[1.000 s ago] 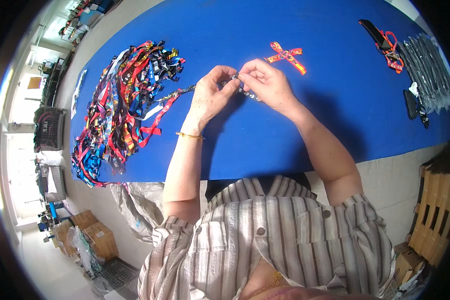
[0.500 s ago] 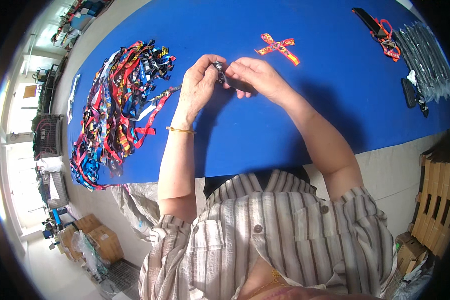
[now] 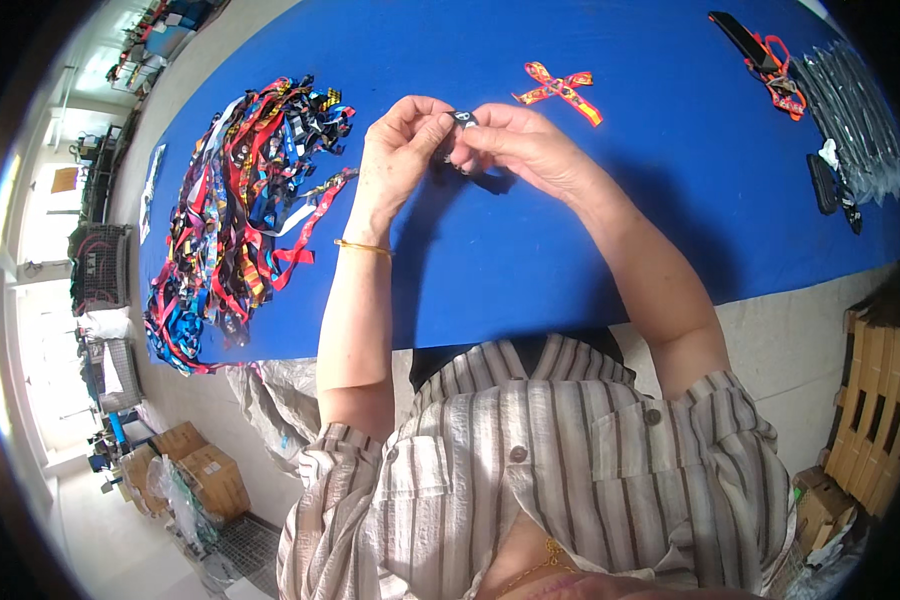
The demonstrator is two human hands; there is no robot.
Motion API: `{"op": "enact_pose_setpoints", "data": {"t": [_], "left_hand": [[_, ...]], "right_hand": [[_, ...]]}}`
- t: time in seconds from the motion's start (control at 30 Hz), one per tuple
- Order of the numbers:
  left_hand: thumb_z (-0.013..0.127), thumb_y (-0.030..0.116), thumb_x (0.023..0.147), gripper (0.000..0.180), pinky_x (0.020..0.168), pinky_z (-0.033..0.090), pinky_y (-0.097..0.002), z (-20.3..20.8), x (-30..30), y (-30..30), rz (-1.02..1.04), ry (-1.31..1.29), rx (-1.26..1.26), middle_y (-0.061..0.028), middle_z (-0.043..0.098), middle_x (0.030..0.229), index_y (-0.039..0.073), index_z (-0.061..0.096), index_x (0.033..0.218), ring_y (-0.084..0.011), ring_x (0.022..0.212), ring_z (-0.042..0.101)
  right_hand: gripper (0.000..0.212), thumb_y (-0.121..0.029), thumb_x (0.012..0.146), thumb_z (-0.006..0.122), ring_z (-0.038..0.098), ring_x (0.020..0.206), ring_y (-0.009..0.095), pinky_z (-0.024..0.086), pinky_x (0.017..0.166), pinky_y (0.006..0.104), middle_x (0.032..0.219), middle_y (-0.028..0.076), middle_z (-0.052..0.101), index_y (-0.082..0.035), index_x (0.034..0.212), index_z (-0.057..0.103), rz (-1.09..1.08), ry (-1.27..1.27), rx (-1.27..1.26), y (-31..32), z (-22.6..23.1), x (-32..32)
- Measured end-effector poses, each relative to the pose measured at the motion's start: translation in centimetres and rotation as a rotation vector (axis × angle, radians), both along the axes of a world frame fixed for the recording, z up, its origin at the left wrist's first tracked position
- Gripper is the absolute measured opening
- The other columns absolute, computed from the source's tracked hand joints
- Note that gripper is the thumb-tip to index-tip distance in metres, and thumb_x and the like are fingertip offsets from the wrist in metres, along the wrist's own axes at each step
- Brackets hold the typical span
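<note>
Over the blue table, my left hand (image 3: 405, 150) and my right hand (image 3: 530, 148) meet at the fingertips. Between them is a short black strap with a white print (image 3: 462, 118), pinched by the fingers of both. Part of the strap hangs dark below the right fingers; the rest is hidden by my hands. Just beyond my right hand lies a red and yellow printed ribbon (image 3: 560, 90), crossed over itself in a loop. To the left of my left hand spreads a big heap of multicoloured printed straps (image 3: 240, 210).
On the blue table (image 3: 570, 270), the far right holds a stack of plastic-wrapped dark packs (image 3: 845, 120). Near it lie an orange strap with a black piece (image 3: 760, 60) and a black oblong item (image 3: 821, 185). Cardboard boxes (image 3: 210, 480) stand on the floor at left.
My hands have moved slightly up, and the right fingers have shifted in to pinch the strap. Its printed part now shows at the top between my fingertips.
</note>
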State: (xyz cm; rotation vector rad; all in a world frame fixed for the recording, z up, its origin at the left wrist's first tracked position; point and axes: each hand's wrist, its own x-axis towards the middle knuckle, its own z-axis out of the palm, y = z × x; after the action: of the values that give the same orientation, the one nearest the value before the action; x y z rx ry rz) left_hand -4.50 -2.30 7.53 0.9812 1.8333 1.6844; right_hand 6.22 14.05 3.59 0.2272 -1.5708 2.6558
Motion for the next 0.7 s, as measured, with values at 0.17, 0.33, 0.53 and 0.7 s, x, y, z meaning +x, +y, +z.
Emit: {"op": "enact_pose_setpoints", "data": {"t": [0.17, 0.33, 0.53, 0.7], "left_hand": [[0.065, 0.01, 0.095, 0.015, 0.075, 0.052, -0.0233, 0.3, -0.1, 0.1, -0.033, -0.154, 0.067, -0.0069, 0.07, 0.089, -0.001, 0.065, 0.104, -0.011, 0.079, 0.064], [0.067, 0.01, 0.094, 0.013, 0.069, 0.053, -0.0249, 0.9, 0.3, 0.2, -0.062, -0.265, 0.132, -0.0091, 0.07, 0.084, -0.001, 0.065, 0.1, -0.013, 0.072, 0.064], [0.066, 0.012, 0.095, 0.014, 0.063, 0.05, -0.0217, 0.1, 0.4, 0.6, -0.024, -0.269, 0.116, -0.0066, 0.07, 0.085, 0.0, 0.065, 0.102, -0.0111, 0.07, 0.063], [0.066, 0.007, 0.094, 0.013, 0.063, 0.053, -0.0261, -0.4, 0.8, 1.2, -0.036, -0.344, 0.148, -0.0082, 0.07, 0.087, -0.001, 0.065, 0.104, -0.0129, 0.068, 0.063]], "right_hand": [[0.019, -0.019, 0.1, 0.06, 0.064, 0.074, 0.011, 0.05, 0.071, 0.0237, 0.086, 0.004, 0.069, -0.004, 0.108, 0.065, -0.169, 0.082, -0.049, 0.4, 1.4, 0.5], [0.025, -0.021, 0.1, 0.06, 0.062, 0.067, 0.009, 0.052, 0.065, 0.0238, 0.075, 0.002, 0.065, -0.002, 0.114, 0.066, -0.127, 0.134, -0.02, 1.3, 1.1, 0.6], [0.032, -0.02, 0.102, 0.055, 0.058, 0.058, 0.007, 0.046, 0.051, 0.0186, 0.076, 0.002, 0.065, -0.002, 0.128, 0.06, -0.131, 0.045, -0.014, 0.9, 1.0, 0.7], [0.04, -0.022, 0.103, 0.049, 0.053, 0.054, 0.007, 0.042, 0.051, 0.0192, 0.074, 0.0, 0.06, -0.004, 0.138, 0.052, -0.181, -0.034, 0.145, 1.1, 1.3, 0.8]]}}
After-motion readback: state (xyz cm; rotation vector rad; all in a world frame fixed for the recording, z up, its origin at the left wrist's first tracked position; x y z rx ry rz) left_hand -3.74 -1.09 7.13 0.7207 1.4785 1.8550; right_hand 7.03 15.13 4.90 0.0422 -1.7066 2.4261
